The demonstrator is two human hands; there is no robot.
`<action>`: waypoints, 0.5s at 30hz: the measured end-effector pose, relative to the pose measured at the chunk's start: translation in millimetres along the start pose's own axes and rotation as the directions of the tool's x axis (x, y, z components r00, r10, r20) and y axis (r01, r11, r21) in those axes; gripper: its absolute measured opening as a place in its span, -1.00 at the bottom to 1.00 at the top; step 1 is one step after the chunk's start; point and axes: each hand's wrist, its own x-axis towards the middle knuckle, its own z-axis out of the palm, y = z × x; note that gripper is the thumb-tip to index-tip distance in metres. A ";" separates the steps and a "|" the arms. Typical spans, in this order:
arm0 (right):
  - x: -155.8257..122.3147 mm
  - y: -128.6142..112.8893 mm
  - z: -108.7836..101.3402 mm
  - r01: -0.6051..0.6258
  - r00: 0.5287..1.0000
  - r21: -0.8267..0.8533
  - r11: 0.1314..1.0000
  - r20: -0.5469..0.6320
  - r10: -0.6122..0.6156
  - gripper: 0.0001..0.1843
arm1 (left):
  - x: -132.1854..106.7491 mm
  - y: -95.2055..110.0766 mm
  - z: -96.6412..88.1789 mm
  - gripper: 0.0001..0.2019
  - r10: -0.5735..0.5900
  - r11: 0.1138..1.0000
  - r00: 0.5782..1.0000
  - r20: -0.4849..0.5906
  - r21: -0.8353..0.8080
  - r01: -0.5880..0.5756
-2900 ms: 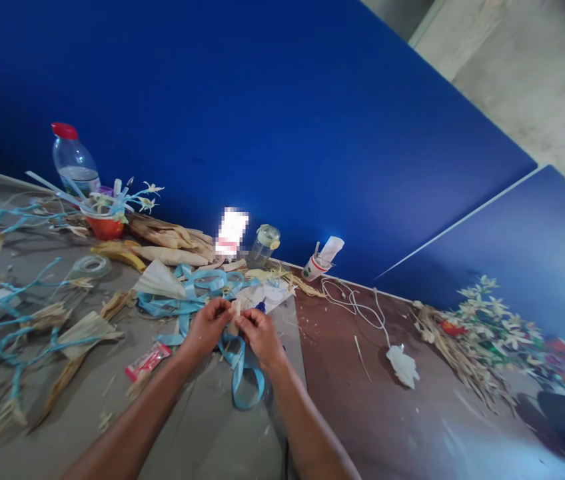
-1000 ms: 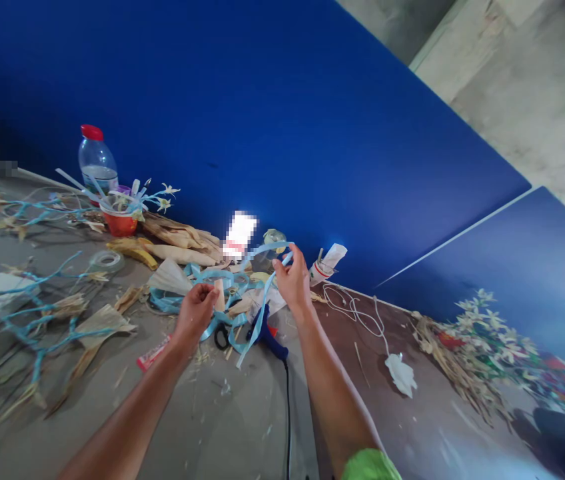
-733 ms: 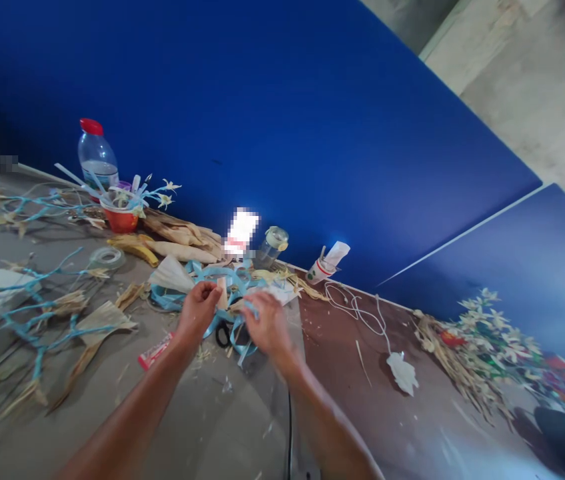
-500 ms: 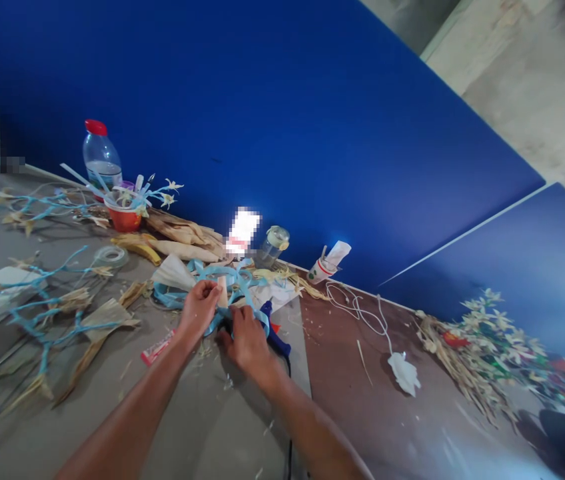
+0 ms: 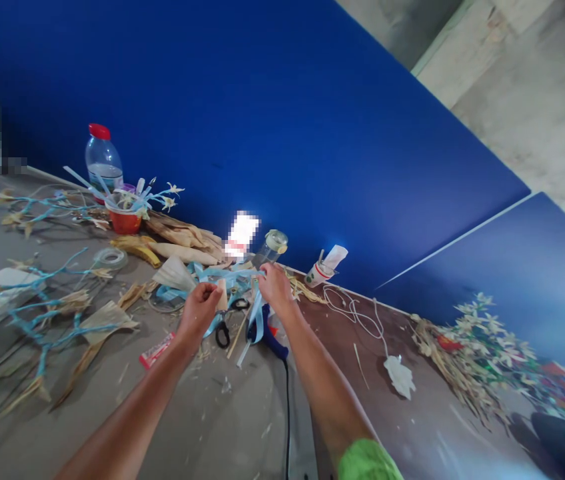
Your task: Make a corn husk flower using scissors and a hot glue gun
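Right hand (image 5: pixel 275 287) raised, grip pinching blue ribbon (image 5: pixel 258 323)

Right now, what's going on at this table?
A person is working with both bare hands over a cluttered grey table. The left hand pinches a small pale husk piece. The right hand has a grip on a light blue ribbon, lifted off the table with a loose end hanging below. Scissors and a blue glue gun lie just under the hands. Dried husks lie further back.
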 end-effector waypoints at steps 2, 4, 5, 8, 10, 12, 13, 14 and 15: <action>-2.5 -0.6 -6.6 0.023 0.999 0.028 0.999 0.021 -0.023 -0.42 | -0.6 1.1 0.9 -0.72 -0.021 0.999 1.000 -0.005 -0.024 0.021; -17.5 -4.9 -6.3 0.061 0.998 0.054 0.997 0.023 -0.062 -0.37 | -0.6 1.9 1.3 -0.70 -0.040 0.998 0.999 -0.010 -0.038 0.040; -28.2 -7.8 -3.8 0.093 0.995 0.070 0.993 0.014 -0.094 -0.44 | -0.6 2.2 1.3 -0.70 -0.045 0.998 0.999 -0.013 -0.042 0.044; -63.3 -17.1 11.2 0.176 0.978 0.116 0.977 0.091 -0.187 -0.72 | -0.9 2.7 0.6 -0.71 -0.045 0.998 0.999 0.002 -0.045 0.045; -82.4 -22.9 24.8 0.200 0.956 0.129 0.971 0.191 -0.222 -0.76 | -1.3 2.9 -0.1 -0.72 -0.025 0.999 1.000 0.010 -0.033 0.025; -94.3 -28.2 38.0 0.193 0.959 0.082 0.978 0.196 -0.206 -0.70 | -1.3 2.8 -0.6 -0.72 0.004 1.000 1.000 0.017 -0.018 -0.003; -97.5 -30.7 43.5 0.168 0.965 0.040 0.985 0.199 -0.172 -0.70 | -1.1 2.6 -0.8 -0.71 0.013 1.000 1.000 0.022 -0.011 -0.013; -99.1 -32.9 47.8 0.152 0.965 0.015 0.988 0.213 -0.152 -0.72 | -0.8 2.2 -1.0 -0.71 0.018 1.000 0.999 0.027 -0.006 -0.018; -99.4 -34.8 50.8 0.128 0.966 0.000 0.992 0.228 -0.125 -0.73 | -0.3 1.8 -1.1 -0.70 0.016 1.000 0.999 0.031 -0.003 -0.016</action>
